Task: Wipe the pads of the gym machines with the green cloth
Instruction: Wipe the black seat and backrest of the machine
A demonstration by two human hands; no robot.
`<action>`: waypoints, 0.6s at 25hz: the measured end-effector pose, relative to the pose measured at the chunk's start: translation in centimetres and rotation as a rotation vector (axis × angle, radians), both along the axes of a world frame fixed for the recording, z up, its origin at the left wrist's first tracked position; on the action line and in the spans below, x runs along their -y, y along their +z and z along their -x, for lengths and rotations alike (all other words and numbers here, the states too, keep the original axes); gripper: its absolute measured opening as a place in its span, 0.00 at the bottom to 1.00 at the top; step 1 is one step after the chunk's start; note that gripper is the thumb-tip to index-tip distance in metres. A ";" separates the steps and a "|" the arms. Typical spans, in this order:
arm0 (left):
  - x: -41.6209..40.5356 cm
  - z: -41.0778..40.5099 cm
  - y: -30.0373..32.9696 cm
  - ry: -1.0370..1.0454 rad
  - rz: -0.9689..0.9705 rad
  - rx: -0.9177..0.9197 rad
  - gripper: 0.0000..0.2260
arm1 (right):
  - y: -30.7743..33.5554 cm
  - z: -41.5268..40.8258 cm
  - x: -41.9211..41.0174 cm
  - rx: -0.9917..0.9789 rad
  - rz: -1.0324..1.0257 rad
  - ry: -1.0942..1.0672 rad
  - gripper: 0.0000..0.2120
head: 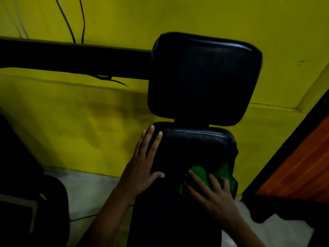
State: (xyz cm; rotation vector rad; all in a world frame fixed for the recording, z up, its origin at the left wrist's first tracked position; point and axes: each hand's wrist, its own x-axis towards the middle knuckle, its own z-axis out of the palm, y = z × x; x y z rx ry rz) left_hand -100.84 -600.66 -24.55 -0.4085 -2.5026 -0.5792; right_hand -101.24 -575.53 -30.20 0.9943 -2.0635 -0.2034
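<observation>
A long black pad (194, 150) of a gym bench runs from the bottom centre up toward a squarer black upper pad (204, 77). My left hand (142, 163) lies flat on the long pad's left edge, fingers spread, holding nothing. My right hand (211, 195) presses the green cloth (222, 172) against the pad's right side. The cloth bunches out above and beside my fingers.
A thick black machine beam (74, 59) crosses the left at the upper pad's height. Cables (71, 18) hang on the yellow wall. Dark equipment (30, 202) stands at lower left. An orange door with a black frame (300, 166) is at right. Pale floor shows below.
</observation>
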 end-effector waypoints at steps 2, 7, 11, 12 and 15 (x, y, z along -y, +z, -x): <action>0.2 0.0 -0.5 -0.017 -0.021 0.000 0.54 | 3.5 1.2 1.6 -0.053 0.123 -0.066 0.17; 0.4 0.2 -1.4 -0.046 -0.073 -0.012 0.51 | 8.5 4.5 4.0 -0.141 0.376 -0.158 0.22; 0.2 -0.2 -1.8 -0.033 -0.044 -0.024 0.52 | -1.1 0.2 2.7 -0.042 -0.005 -0.013 0.16; 0.3 -0.2 -1.8 -0.034 -0.047 -0.023 0.52 | -1.7 -0.2 2.4 -0.021 -0.037 0.001 0.16; 0.5 -0.1 -1.9 -0.063 -0.074 -0.016 0.51 | 2.6 1.2 3.8 -0.069 0.112 -0.060 0.19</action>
